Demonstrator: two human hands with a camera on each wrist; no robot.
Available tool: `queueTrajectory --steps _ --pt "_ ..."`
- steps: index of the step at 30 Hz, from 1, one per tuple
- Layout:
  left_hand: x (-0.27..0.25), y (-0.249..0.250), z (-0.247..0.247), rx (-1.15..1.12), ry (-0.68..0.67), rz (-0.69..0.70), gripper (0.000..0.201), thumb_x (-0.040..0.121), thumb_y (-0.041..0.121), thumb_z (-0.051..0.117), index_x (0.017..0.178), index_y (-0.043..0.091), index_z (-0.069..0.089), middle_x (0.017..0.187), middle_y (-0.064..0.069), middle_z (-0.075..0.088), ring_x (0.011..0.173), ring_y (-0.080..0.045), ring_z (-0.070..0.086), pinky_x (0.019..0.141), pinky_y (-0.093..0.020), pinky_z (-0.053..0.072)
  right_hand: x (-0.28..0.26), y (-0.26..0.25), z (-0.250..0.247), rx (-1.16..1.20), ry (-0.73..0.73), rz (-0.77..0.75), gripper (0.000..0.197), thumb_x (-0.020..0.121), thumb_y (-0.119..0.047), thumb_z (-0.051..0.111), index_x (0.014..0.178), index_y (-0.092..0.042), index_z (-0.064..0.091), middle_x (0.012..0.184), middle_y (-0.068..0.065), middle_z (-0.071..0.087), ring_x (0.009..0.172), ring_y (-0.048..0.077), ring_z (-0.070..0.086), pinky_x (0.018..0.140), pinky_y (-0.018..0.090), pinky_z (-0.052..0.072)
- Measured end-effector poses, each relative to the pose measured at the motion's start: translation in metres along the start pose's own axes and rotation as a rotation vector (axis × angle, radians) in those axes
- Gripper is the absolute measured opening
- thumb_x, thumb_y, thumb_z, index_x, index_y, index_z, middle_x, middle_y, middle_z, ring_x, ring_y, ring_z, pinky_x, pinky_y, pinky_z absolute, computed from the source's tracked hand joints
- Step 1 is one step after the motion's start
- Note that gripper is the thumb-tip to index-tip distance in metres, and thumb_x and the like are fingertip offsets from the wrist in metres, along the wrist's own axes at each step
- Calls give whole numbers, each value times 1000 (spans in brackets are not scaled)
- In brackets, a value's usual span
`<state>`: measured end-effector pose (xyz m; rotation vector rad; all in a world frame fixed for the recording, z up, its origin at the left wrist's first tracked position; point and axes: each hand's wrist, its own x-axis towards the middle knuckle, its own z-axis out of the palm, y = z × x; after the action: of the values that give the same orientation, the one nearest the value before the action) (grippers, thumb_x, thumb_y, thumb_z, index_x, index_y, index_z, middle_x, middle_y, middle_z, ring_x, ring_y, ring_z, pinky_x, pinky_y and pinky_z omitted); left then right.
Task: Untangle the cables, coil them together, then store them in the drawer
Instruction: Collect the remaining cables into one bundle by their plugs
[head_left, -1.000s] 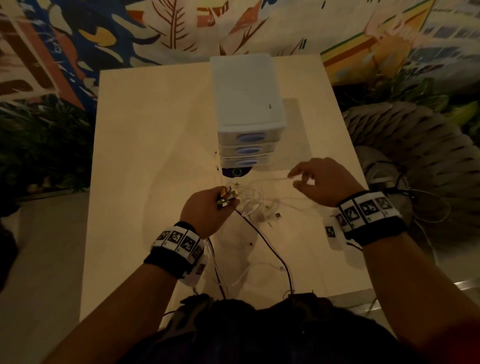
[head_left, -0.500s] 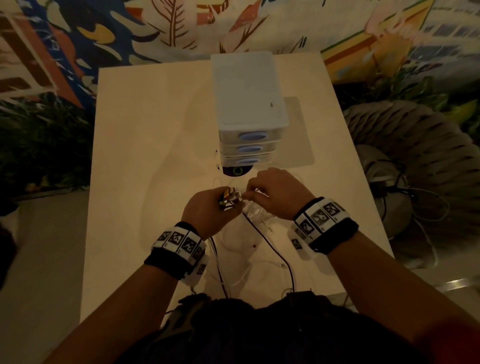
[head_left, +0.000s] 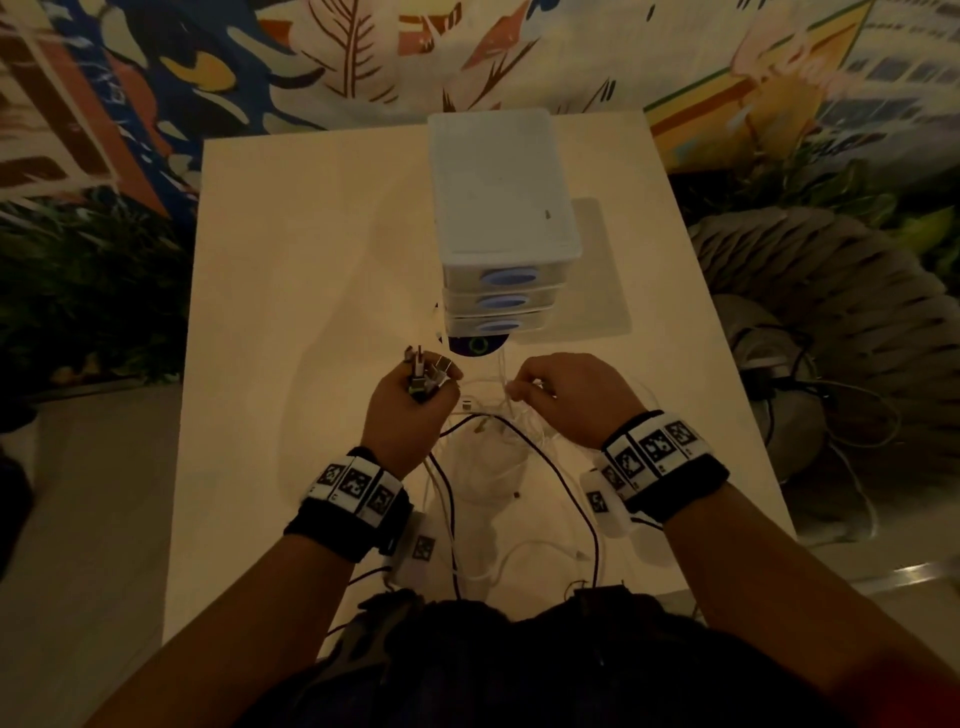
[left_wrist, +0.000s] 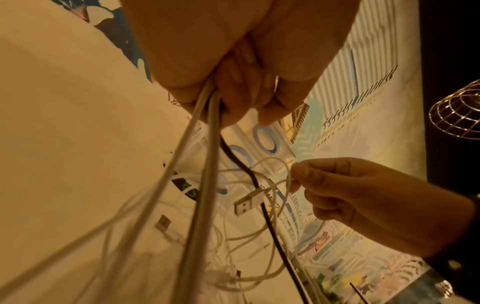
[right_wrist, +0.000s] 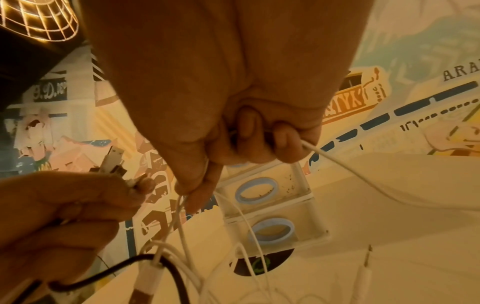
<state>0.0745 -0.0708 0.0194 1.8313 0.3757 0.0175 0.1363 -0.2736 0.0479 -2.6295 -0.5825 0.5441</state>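
While the left hand (head_left: 410, 410) grips a bundle of plugs (head_left: 423, 371) and cables (left_wrist: 205, 185) above the table (head_left: 291, 312), the right hand (head_left: 566, 397) pinches a thin white cable (right_wrist: 337, 162) in its fingers (left_wrist: 298, 170). Loose loops lie between them, just before the closed drawers (head_left: 498, 301).

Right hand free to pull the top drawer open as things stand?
Probably not yet. The right hand pinches a white cable, and the left hand grips the plug ends. The path to the top drawer looks unobstructed; it would need to let go first.
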Motion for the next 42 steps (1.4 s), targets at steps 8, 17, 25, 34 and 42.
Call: queueTrajectory --steps 8,17,25,34,42 --pt "3 -8 0 95 -61 -26 22 92 8 64 99 28 71 77 14 62 74 -14 58 71 -28 45 0 -4 9 -86 71 -42 31 102 -44 46 98 -21 66 92 -1 67 87 22 61 76 38 42" --pt "0 3 -3 -391 11 -120 19 103 3 49 98 18 60 52 6 30 43 -11 25 43 -23 28 -7 7 29 37 -100 42 21 105 -30 42 111 -16 56 98 7 69 88 30 63 78 40 48" --pt "0 3 0 -398 72 -96 23 104 5 48 94 23 59 50 5 30 42 -13 24 45 -26 26 -15 10 32 376 -144 6 13 106 -23 43 107 -17 54 82 -12 61 74 8 54 70 28 42" --pt "2 -6 -2 -292 156 -60 17 99 15 55 92 29 62 51 11 41 44 -15 31 47 -30 32 -20 20 21 280 -192 57 27 94 -46 57 70 -34 64 72 -7 63 72 9 59 69 31 44" --pt "0 6 -12 -238 87 -113 14 99 12 59 92 22 67 52 11 43 43 -11 34 46 -24 31 -19 32 -9 113 175 91 30 94 -51 61 80 -27 71 53 -12 44 55 2 44 59 26 33"
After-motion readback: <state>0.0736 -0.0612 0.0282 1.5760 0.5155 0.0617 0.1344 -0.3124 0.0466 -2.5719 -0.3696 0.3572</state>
